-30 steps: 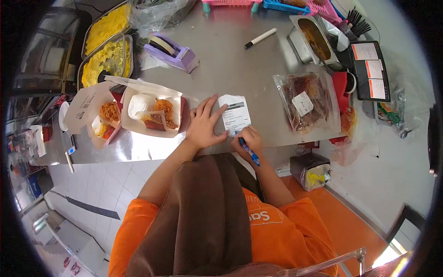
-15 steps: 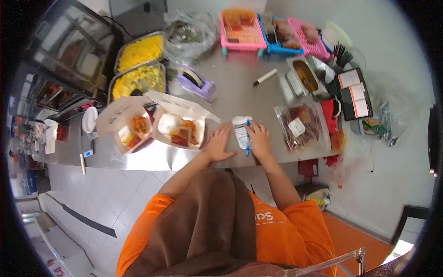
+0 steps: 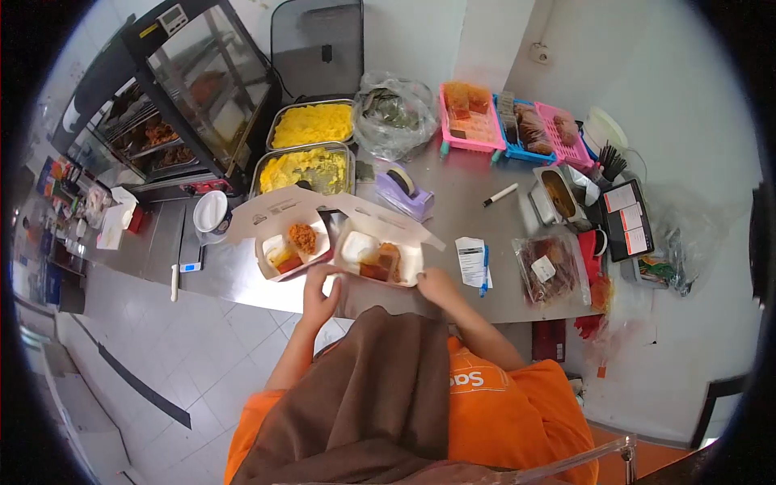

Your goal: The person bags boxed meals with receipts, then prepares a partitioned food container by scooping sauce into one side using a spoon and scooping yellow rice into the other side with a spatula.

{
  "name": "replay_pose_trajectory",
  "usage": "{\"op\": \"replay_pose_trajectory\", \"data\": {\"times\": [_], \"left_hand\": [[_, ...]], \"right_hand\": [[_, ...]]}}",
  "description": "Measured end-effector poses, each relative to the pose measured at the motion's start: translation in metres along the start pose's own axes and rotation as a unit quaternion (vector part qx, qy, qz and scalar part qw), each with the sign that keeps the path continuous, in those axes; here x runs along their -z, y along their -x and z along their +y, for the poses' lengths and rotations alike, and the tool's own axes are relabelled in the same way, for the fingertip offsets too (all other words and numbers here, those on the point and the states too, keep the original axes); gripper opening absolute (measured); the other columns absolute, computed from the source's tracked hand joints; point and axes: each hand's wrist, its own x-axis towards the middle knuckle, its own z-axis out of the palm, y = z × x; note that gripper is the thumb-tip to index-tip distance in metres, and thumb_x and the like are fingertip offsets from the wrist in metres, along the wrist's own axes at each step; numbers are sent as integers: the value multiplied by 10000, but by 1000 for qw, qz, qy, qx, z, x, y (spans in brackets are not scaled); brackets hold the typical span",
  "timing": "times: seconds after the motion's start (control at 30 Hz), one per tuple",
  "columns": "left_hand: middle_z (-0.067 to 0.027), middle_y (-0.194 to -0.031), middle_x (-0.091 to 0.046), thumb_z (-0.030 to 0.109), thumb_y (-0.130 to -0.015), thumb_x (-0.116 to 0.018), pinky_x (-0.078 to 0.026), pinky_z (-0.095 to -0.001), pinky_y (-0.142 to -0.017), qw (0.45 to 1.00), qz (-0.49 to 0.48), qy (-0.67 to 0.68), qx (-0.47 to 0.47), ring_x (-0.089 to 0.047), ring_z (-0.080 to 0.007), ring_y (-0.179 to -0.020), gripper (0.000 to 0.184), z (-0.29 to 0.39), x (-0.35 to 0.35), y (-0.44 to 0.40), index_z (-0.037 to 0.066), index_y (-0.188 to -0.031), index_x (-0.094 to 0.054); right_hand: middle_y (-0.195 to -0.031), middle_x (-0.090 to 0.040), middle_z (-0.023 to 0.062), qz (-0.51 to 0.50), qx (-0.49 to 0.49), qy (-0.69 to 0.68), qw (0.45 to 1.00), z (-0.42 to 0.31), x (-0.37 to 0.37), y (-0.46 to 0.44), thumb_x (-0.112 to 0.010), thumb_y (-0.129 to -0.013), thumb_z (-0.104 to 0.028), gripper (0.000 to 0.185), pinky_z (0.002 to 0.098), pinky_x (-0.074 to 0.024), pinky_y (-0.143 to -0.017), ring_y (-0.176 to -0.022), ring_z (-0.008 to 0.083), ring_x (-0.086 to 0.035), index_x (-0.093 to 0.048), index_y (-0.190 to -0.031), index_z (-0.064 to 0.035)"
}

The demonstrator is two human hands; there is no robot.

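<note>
Two open cardboard meal boxes stand side by side at the counter's front edge. The right meal box holds white rice, a fried piece and a sauce sachet. In the left meal box are rice, a crumbed fried piece and something yellow and red. My left hand grips the near left corner of the right box, between the two boxes. At that box's right corner, my right hand closes its fingers on the cardboard. A printed receipt lies to the right with a blue pen on it.
Behind the boxes stand trays of yellow food, a purple tape dispenser and a plastic bag. Coloured baskets line the back. A marker and a bagged dark food pack lie to the right. A glass warmer stands left.
Both hands have left the receipt and pen and moved left to the right meal box, taking hold of its sides. The pen stays on the receipt. The camera view has shifted.
</note>
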Motion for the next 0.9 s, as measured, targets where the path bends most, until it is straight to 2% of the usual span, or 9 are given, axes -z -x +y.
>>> {"op": "replay_pose_trajectory", "data": {"times": [0.17,0.23,0.3,0.4,0.5,0.57,0.7,0.83,0.9], "left_hand": [[-166,-1205,-450,83,-682,-636,-333,-420,-932,985,38,-166,-35,-421,-315,-1105,524,-1,-1,-33,39,-1170,-449],[-170,-1247,-410,97,-674,-648,-309,-440,-955,981,10,-183,-66,-392,-316,-1140,616,7,-8,-52,38,-1229,-388],[-174,-1268,-394,107,-671,-653,-300,-444,-966,978,-17,-190,-85,-372,-321,-1166,672,9,-18,-67,39,-1267,-350],[-181,-1272,-396,106,-681,-643,-316,-424,-966,980,-84,-172,-52,-363,-336,-1185,691,6,-29,-79,32,-1290,-325],[-198,-1284,-385,79,-703,-597,-342,-404,-959,958,-233,-162,36,-378,-356,-1179,671,-1,-27,-83,6,-1301,-302],[-217,-1283,-383,46,-727,-540,-359,-398,-947,917,-349,-186,55,-406,-377,-1150,633,-9,-26,-70,-13,-1305,-288],[-277,-1203,-439,-20,-747,-363,-340,-429,-942,984,-167,-60,20,-427,-423,-1098,556,-46,-75,-15,-27,-1298,-290],[-308,-1098,-490,-2,-777,-332,-356,-429,-916,976,-142,112,117,-470,-427,-1040,448,-44,-94,-13,-24,-1222,-365],[-301,-1035,-519,19,-786,-352,-380,-437,-870,973,-150,91,149,-498,-431,-981,389,-40,-87,-20,-15,-1171,-394]], "right_hand": [[-851,-607,251,-38,-93,71,992,4,70,28,-527,-763,-457,506,456,-462,-736,-802,404,-591,-612,-900,22],[-894,-608,225,91,-117,47,988,4,94,30,-632,-701,-457,504,440,-446,-767,-869,383,-575,-615,-911,0],[-1033,-562,204,354,-43,99,929,-9,110,33,-707,-663,-321,404,419,-411,-826,-986,352,-514,-599,-920,-28],[-1116,-488,189,353,117,7,928,-3,116,17,-710,-652,-184,414,405,-370,-872,-1060,352,-439,-532,-997,-38],[-1152,-452,188,156,171,24,973,22,100,14,-662,-679,-118,432,415,-365,-881,-1071,370,-432,-450,-1052,-74],[-1091,-485,184,180,191,2,965,25,76,26,-629,-691,-79,398,433,-358,-881,-1061,373,-436,-424,-1032,-92],[-989,-548,173,251,193,-67,946,28,28,26,-607,-711,-31,340,362,-406,-806,-933,297,-532,-370,-951,-74],[-928,-576,152,144,7,-252,957,25,29,12,-561,-770,-41,269,308,-422,-740,-833,188,-546,-356,-942,-70],[-939,-579,149,97,-42,-294,950,8,54,14,-524,-797,-35,229,292,-426,-714,-800,151,-536,-380,-971,-69]]}}
